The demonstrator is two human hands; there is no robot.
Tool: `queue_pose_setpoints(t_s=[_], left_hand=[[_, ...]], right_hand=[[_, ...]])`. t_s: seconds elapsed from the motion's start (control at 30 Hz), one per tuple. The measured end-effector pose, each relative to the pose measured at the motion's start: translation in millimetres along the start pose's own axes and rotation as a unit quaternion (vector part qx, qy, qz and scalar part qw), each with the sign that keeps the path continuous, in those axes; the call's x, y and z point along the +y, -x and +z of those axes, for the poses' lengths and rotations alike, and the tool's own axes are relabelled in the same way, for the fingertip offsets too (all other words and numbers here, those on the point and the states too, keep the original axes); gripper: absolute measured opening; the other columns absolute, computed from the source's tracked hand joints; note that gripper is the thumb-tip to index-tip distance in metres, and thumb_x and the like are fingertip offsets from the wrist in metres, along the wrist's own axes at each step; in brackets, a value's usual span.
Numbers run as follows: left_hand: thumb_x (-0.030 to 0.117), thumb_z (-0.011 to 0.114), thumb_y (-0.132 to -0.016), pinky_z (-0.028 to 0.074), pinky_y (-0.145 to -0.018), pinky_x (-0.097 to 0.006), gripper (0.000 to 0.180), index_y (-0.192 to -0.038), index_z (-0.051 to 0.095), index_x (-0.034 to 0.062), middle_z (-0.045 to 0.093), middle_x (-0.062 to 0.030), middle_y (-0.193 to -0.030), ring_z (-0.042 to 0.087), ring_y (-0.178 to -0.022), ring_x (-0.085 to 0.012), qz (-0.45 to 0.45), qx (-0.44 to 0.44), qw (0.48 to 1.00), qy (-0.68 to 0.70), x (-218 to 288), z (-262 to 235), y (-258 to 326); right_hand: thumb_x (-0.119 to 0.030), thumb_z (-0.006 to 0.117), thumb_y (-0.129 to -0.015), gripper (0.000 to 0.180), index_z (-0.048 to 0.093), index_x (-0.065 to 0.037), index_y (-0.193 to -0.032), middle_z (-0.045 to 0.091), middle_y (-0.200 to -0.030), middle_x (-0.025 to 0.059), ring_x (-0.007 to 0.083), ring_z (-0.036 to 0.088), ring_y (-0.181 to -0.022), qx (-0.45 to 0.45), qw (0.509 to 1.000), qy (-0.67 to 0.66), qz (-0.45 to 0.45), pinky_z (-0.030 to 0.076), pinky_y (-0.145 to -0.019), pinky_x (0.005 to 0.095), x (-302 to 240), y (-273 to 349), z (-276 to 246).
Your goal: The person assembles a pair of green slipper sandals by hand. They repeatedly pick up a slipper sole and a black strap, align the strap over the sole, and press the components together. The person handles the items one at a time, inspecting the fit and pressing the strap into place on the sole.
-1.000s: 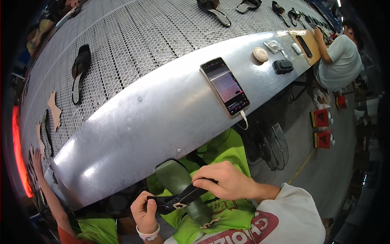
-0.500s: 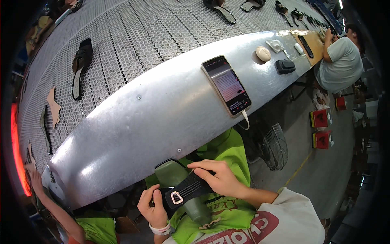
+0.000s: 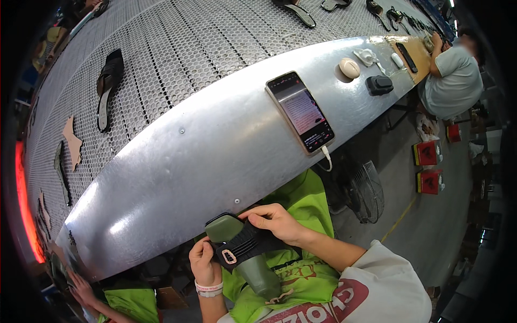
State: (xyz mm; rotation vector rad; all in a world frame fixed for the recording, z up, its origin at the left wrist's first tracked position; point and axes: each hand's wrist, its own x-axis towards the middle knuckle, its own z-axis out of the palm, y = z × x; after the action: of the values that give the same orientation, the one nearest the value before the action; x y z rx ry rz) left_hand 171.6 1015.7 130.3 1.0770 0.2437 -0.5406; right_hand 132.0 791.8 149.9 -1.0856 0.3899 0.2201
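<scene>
I hold a black strap piece (image 3: pixel 249 246) with a pale oval buckle (image 3: pixel 229 257) over a green shoe last (image 3: pixel 242 253) in my lap, at about 6 o'clock in the view, just below the edge of the metal table (image 3: pixel 177 177). My left hand (image 3: pixel 204 264) grips the buckle end of the strap, fingers curled around it against the last. My right hand (image 3: pixel 276 222) is closed on the upper edge of the strap at 1 o'clock from the left hand, fingertips pinching it down onto the last.

On the table at 12 o'clock from my hands lies a phone (image 3: pixel 300 112) with a lit screen and a white cable at its lower end. Further toward 1 o'clock sit a beige oval object (image 3: pixel 349 68) and a small black box (image 3: pixel 379 84). A black sandal (image 3: pixel 107 86) lies on the perforated conveyor (image 3: pixel 177 43) at 10 o'clock. Another person (image 3: pixel 452 75) in a grey shirt sits at 2 o'clock, well apart. A co-worker's hand (image 3: pixel 81 288) shows at 8 o'clock.
</scene>
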Motion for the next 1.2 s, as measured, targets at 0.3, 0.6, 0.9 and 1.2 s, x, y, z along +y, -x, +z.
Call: queue_pose_setpoints(t_s=[0.3, 0.6, 0.9, 1.2], left_hand=[[0.015, 0.060, -0.094, 0.044, -0.077, -0.027, 0.024, -0.103, 0.064, -0.0066, 0.066, -0.0076, -0.092, 0.057, -0.080, -0.0136, -0.003, 0.002, 1.000, 0.010, 2, -12, -5], [0.015, 0.058, -0.095, 0.040, -0.071, -0.025, 0.022, -0.090, 0.063, -0.0058, 0.060, -0.0036, -0.080, 0.051, -0.073, -0.0105, 0.035, 0.045, 0.997, -0.048, -1, -17, -4], [0.013, 0.058, -0.096, 0.035, -0.059, -0.022, 0.021, -0.084, 0.061, -0.0046, 0.057, -0.0005, -0.075, 0.045, -0.065, -0.0065, 0.056, 0.048, 0.994, -0.082, 2, -31, 0], [0.017, 0.060, -0.094, 0.046, -0.064, -0.028, 0.019, -0.091, 0.057, -0.0016, 0.057, -0.0046, -0.078, 0.050, -0.068, -0.0137, 0.057, 0.017, 0.995, 0.085, 8, -21, 14]], right_hand=[[-0.021, 0.058, -0.096, 0.028, 0.067, 0.002, -0.109, 0.067, -0.092, 0.0028, 0.0074, 0.058, -0.084, 0.013, 1.000, 0.028, 0.007, 0.047, -0.078, 0.0231, 6, -6, 8], [-0.019, 0.060, -0.095, 0.025, 0.070, 0.002, -0.104, 0.068, -0.089, 0.0029, 0.0073, 0.058, -0.082, 0.040, 0.997, 0.068, -0.022, 0.047, -0.075, 0.0233, 8, -8, 17], [-0.014, 0.065, -0.091, 0.019, 0.071, 0.004, -0.096, 0.068, -0.081, 0.0027, 0.0067, 0.058, -0.077, 0.078, 0.994, 0.067, -0.028, 0.048, -0.070, 0.0234, 18, -11, 33], [-0.011, 0.065, -0.086, 0.012, 0.070, 0.000, -0.088, 0.063, -0.074, 0.0096, 0.0204, 0.059, -0.063, 0.058, 0.961, 0.195, -0.187, 0.045, -0.059, 0.0296, -11, 19, 72]])
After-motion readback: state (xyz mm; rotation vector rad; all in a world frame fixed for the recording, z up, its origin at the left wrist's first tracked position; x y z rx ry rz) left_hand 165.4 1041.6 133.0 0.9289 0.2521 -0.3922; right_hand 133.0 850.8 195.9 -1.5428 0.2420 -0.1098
